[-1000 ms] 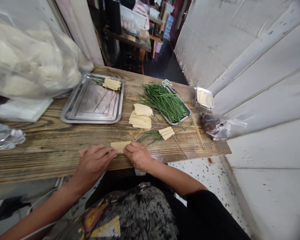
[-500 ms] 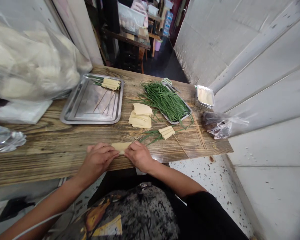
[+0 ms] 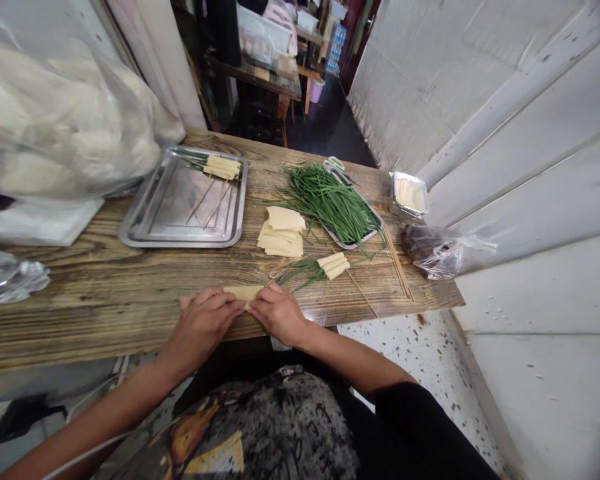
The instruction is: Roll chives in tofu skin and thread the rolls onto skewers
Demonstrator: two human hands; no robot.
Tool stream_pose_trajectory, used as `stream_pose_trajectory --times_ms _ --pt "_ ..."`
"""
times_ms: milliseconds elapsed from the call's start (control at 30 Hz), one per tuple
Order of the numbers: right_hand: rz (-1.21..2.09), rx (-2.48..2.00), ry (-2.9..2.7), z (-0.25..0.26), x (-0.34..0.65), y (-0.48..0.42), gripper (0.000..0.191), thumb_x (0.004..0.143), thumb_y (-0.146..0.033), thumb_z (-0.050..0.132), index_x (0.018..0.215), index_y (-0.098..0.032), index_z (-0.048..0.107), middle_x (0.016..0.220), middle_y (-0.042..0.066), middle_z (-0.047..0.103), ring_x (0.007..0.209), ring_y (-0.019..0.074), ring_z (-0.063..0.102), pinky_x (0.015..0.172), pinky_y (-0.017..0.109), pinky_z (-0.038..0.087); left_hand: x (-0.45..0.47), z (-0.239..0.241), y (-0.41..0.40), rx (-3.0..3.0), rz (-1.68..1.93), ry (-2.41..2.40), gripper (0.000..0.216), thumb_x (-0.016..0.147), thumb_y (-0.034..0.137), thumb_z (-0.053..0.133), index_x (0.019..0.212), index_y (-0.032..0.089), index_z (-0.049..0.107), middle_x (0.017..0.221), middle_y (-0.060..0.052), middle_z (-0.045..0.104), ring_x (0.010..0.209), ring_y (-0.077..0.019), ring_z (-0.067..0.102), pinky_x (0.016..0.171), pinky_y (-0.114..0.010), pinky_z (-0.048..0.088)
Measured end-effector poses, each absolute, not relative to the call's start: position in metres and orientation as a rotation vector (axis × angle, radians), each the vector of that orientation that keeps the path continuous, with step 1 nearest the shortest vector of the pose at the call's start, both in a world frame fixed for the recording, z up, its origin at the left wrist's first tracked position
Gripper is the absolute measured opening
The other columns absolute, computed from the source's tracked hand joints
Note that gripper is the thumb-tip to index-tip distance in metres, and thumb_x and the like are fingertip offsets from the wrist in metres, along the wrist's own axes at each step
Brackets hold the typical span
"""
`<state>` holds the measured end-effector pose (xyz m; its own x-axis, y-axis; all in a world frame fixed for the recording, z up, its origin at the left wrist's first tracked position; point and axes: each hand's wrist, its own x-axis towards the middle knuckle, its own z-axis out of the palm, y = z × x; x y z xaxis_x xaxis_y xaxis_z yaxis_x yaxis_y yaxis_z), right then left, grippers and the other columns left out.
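Note:
A pale yellow tofu sheet (image 3: pixel 243 292) lies at the table's near edge, between my two hands. My left hand (image 3: pixel 210 316) grips its near left side, fingers pressed together. On its right end my right hand (image 3: pixel 279 313) is closed, thumb and fingers pinching the edge. Just beyond, to the right, rest skewered tofu rolls (image 3: pixel 334 265) with chive ends sticking out to the left. A stack of cut tofu sheets (image 3: pixel 281 233) sits behind the hands. Whatever is inside the sheet is hidden by my fingers.
Green chives (image 3: pixel 333 203) heap on a small metal tray (image 3: pixel 380 223), scissors (image 3: pixel 334 162) behind. Bamboo skewers (image 3: pixel 399 263) lie at right, near a bagged dark item (image 3: pixel 425 250) and a foil-lidded box (image 3: pixel 410 193). At left: a large tray (image 3: pixel 180 238) with finished rolls, a bulging bag (image 3: pixel 70 127), a bottle (image 3: pixel 15 277).
My left hand has shifted slightly to the right along the tofu sheet, closer to my right hand. The right hand has barely moved.

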<state>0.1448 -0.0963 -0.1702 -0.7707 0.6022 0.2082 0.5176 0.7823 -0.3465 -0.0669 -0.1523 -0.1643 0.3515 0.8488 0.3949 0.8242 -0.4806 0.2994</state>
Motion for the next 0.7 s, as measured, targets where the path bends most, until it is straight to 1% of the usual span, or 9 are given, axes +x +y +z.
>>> stream_pose_trajectory --times_ms 167,233,333,467,600,700 --pt "0.323 -0.899 -2.675 -0.171 0.146 -0.106 0.024 0.107 -0.035 0.066 0.091 -0.02 0.074 0.087 0.002 0.06 0.087 0.0187 0.051 0.076 0.029 0.04 -0.067 -0.16 -0.15 2.575 0.732 1.526 0.038 0.111 0.029 0.043 0.095 0.025 0.078 0.09 -0.004 0.078 0.092 -0.0249 0.064 0.078 -0.041 0.036" --pt "0.345 -0.898 -2.669 -0.171 0.147 -0.105 0.024 0.107 -0.035 0.067 0.09 -0.02 0.075 0.088 0.003 0.062 0.087 0.0185 0.051 0.077 0.029 0.041 -0.069 -0.159 -0.149 2.576 0.751 1.456 0.036 0.11 0.029 0.046 0.094 0.025 0.078 0.088 -0.003 0.078 0.09 -0.0239 0.064 0.077 -0.041 0.036" --pt "0.454 -0.863 -2.632 -0.171 0.147 -0.101 0.029 0.107 -0.039 0.066 0.089 -0.019 0.077 0.087 0.003 0.063 0.085 0.0176 0.052 0.078 0.028 0.042 -0.075 -0.162 -0.149 2.555 0.806 1.389 0.03 0.109 0.031 0.051 0.1 0.026 0.079 0.089 -0.002 0.079 0.088 -0.0225 0.065 0.08 -0.039 0.038" --pt "0.566 -0.822 -2.565 -0.173 0.147 -0.096 0.033 0.106 -0.041 0.066 0.088 -0.017 0.079 0.084 0.004 0.064 0.083 0.0169 0.053 0.079 0.028 0.044 -0.083 -0.171 -0.155 2.638 0.78 1.407 0.03 0.109 0.027 0.049 0.117 0.03 0.078 0.1 -0.004 0.082 0.1 -0.0243 0.069 0.089 -0.041 0.038" --pt "0.59 -0.846 -2.528 -0.174 0.146 -0.098 0.032 0.105 -0.04 0.068 0.085 -0.016 0.08 0.084 0.004 0.065 0.083 0.0171 0.054 0.08 0.029 0.045 -0.085 -0.179 -0.161 2.75 0.749 1.422 0.027 0.108 0.025 0.054 0.118 0.033 0.077 0.107 -0.003 0.083 0.107 -0.0245 0.069 0.091 -0.041 0.037" --pt "0.604 -0.882 -2.509 -0.174 0.146 -0.101 0.029 0.103 -0.038 0.071 0.084 -0.017 0.079 0.086 0.004 0.065 0.084 0.0173 0.055 0.08 0.03 0.045 -0.082 -0.184 -0.161 2.715 0.777 1.473 0.031 0.108 0.023 0.049 0.115 0.031 0.078 0.108 -0.004 0.083 0.109 -0.025 0.069 0.092 -0.042 0.039"
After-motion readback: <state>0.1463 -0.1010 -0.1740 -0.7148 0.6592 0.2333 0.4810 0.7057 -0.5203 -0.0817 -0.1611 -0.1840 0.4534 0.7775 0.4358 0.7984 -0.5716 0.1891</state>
